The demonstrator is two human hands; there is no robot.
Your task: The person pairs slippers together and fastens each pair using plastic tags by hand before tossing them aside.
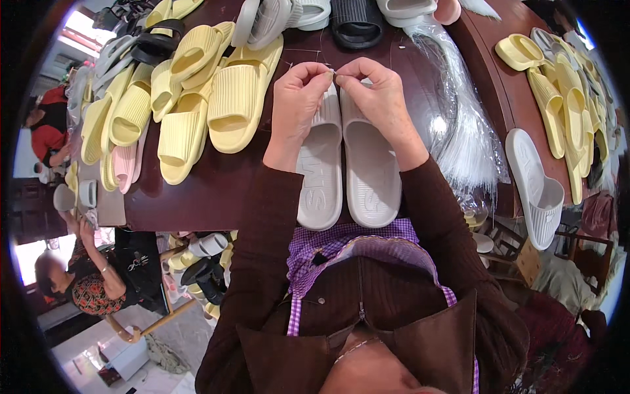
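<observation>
A pair of light grey ribbed slide slippers lies side by side on the dark red table [210,203], heels toward me. My left hand [299,98] is above the toe of the left slipper [320,174], thumb and forefinger pinched together. Over the right slipper [373,174], my right hand [377,95] pinches in the same way. The fingertips of both hands nearly meet between the two toes, at a tiny dark bit too small to name. Both straps are partly hidden by my hands.
Yellow slippers [233,98] are heaped to the left, with a pink one [125,164] among them. Grey and black slippers [357,26] line the far side. To the right lie a bundle of thin clear strands [459,118], a lone grey slipper [535,190] and more yellow slippers [548,105]. Other people work at left.
</observation>
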